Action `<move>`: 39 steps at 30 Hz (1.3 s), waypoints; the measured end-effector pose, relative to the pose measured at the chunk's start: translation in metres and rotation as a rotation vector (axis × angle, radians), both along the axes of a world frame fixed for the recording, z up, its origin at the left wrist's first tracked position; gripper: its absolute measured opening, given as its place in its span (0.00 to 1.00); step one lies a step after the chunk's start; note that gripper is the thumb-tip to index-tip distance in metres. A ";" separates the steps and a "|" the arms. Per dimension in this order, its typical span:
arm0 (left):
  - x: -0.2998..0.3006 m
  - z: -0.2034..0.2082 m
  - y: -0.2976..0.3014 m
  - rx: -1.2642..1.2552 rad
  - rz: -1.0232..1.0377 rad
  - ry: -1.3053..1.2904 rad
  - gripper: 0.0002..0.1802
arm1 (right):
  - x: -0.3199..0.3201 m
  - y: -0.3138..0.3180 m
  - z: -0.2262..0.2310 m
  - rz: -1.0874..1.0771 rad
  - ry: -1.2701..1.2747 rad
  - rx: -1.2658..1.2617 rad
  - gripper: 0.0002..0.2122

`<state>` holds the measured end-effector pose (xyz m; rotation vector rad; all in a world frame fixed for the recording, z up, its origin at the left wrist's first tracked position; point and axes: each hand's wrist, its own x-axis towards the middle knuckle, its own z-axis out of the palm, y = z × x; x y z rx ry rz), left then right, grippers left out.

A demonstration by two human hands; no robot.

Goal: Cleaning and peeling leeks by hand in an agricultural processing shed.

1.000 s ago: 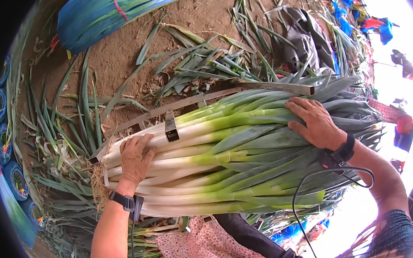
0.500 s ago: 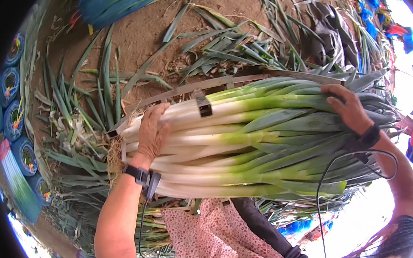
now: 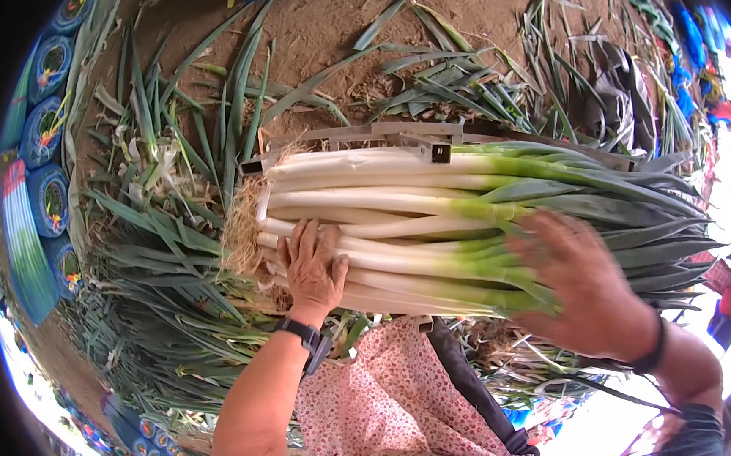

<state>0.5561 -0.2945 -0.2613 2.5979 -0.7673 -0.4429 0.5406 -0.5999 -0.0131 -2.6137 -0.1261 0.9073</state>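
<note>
A broad bundle of leeks (image 3: 384, 202) lies crosswise in front of me, roots (image 3: 246, 220) on the left and dark green leaves on the right. It rests in a metal frame (image 3: 372, 134) whose square tube ends show along the far side. My left hand (image 3: 312, 267) lies on the white stalks close to the roots, fingers spread. Over the pale green middle of the bundle is my right hand (image 3: 569, 280), somewhat blurred, with its fingers stretched out and nothing gripped. Whether its palm touches the leaves I cannot tell.
Loose leek leaves (image 3: 469, 87) litter the brown soil (image 3: 313, 12) beyond the frame, with more leaves (image 3: 164, 316) heaped at the left. Blue-wrapped bundles (image 3: 45, 197) are stacked at the far left. A dark crumpled cloth (image 3: 620, 97) lies at the back right. My flowered apron (image 3: 396, 400) borders the near side.
My right hand has come from the far leaf end toward me and leftward to the bundle's middle. My left hand has slid from the far stalks to the nearer ones. The whole view has shifted.
</note>
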 end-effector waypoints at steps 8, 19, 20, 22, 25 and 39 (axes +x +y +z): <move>-0.001 0.001 0.009 -0.022 0.035 0.008 0.25 | 0.044 -0.017 -0.120 -0.009 -0.011 -0.144 0.20; 0.000 0.000 0.002 -0.017 0.038 0.032 0.29 | 0.061 -0.052 -0.216 -0.226 0.340 0.218 0.26; 0.001 -0.001 0.002 -0.021 0.041 0.031 0.28 | 0.058 -0.049 -0.217 -0.183 0.280 0.195 0.25; 0.002 -0.001 0.003 -0.018 0.037 0.027 0.29 | 0.058 -0.048 -0.216 -0.105 0.214 0.182 0.23; 0.001 0.001 0.003 -0.022 0.024 0.028 0.30 | 0.059 -0.052 -0.218 -0.050 0.195 0.171 0.23; 0.111 -0.019 -0.033 0.189 0.049 0.007 0.20 | 0.055 -0.050 -0.237 0.023 0.150 0.170 0.24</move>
